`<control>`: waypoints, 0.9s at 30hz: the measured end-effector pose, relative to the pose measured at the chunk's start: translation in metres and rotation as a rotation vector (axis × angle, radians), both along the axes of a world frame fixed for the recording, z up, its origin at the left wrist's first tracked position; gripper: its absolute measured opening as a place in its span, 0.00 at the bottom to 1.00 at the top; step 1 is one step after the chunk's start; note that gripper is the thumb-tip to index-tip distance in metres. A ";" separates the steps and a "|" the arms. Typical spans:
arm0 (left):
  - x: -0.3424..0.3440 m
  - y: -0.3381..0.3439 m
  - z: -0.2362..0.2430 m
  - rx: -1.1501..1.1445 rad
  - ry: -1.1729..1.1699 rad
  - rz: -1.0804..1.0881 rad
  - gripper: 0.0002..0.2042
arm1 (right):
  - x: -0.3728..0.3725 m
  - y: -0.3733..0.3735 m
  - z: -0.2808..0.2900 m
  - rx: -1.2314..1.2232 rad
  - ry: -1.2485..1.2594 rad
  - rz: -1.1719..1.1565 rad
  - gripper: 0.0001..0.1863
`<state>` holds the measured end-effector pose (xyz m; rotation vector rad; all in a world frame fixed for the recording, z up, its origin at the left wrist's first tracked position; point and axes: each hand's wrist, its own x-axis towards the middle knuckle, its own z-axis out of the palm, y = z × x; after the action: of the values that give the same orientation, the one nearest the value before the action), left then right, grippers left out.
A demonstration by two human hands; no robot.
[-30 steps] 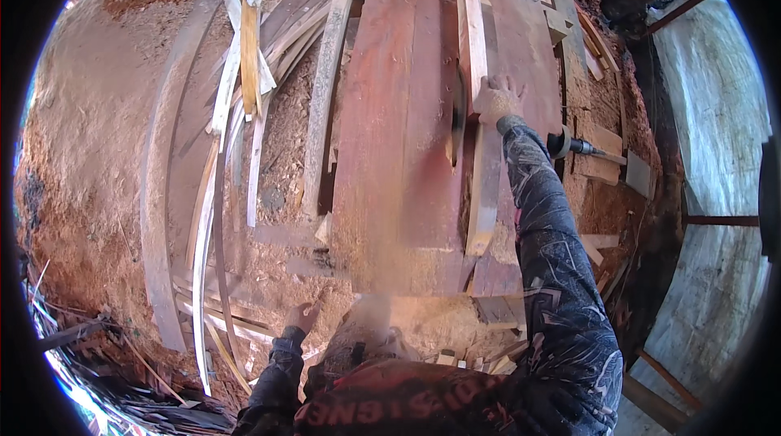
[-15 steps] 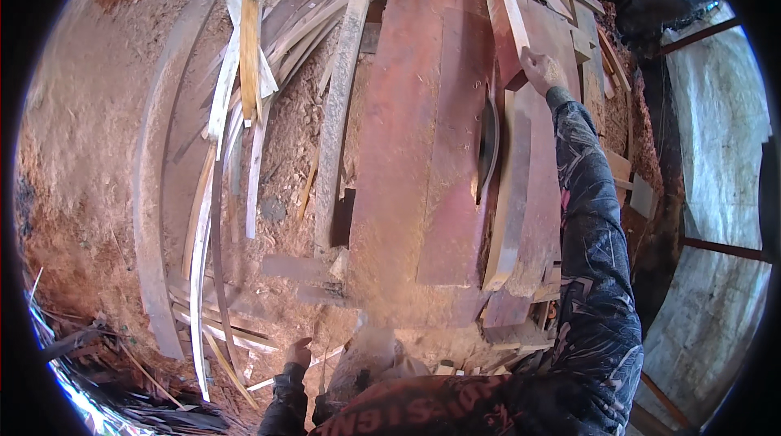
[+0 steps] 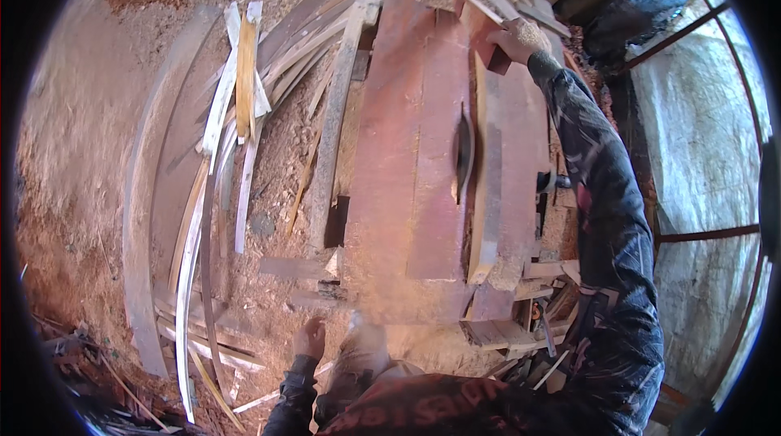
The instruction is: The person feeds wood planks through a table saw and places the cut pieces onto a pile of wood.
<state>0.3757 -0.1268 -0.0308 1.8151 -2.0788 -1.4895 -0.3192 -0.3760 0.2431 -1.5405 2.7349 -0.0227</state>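
Note:
My right hand [image 3: 517, 39] grips a reddish wooden board [image 3: 482, 29] at the far end of the worktop, beside its right half. A reddish plank worktop [image 3: 382, 151] has a dark circular saw blade [image 3: 464, 151] rising through a slot. A long pale wooden rail [image 3: 486, 176] runs just right of the blade. My left hand [image 3: 311, 334] hangs low near the worktop's near-left corner, holding nothing, fingers loosely apart.
Thin offcuts [image 3: 244, 70] pile along the left over sawdust-covered ground [image 3: 81, 151]. A long beam [image 3: 338, 135] borders the worktop's left side. Pale sheet panels [image 3: 691, 151] stand at right, with a dark tool part [image 3: 553, 181] beside my right arm and scrap wood [image 3: 521, 322] below.
My right hand and the board it grips have moved toward the far end, away from the blade, with the board now lying farther back. My left hand stays low.

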 end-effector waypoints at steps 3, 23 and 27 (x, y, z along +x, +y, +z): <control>-0.059 -0.020 0.033 -0.096 0.083 -0.059 0.14 | 0.061 0.063 0.086 0.026 0.003 0.201 0.23; -0.137 0.155 0.102 1.361 1.319 0.481 0.48 | 0.605 0.821 0.296 -0.042 -0.278 -0.129 0.41; -0.080 0.239 0.126 0.932 1.338 0.423 0.42 | 0.676 0.969 0.223 -0.147 -0.357 -0.446 0.35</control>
<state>0.2953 0.1126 0.0956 0.6261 -0.3690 -2.5459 0.3572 0.5932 0.4659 -0.8108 2.7533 -0.4581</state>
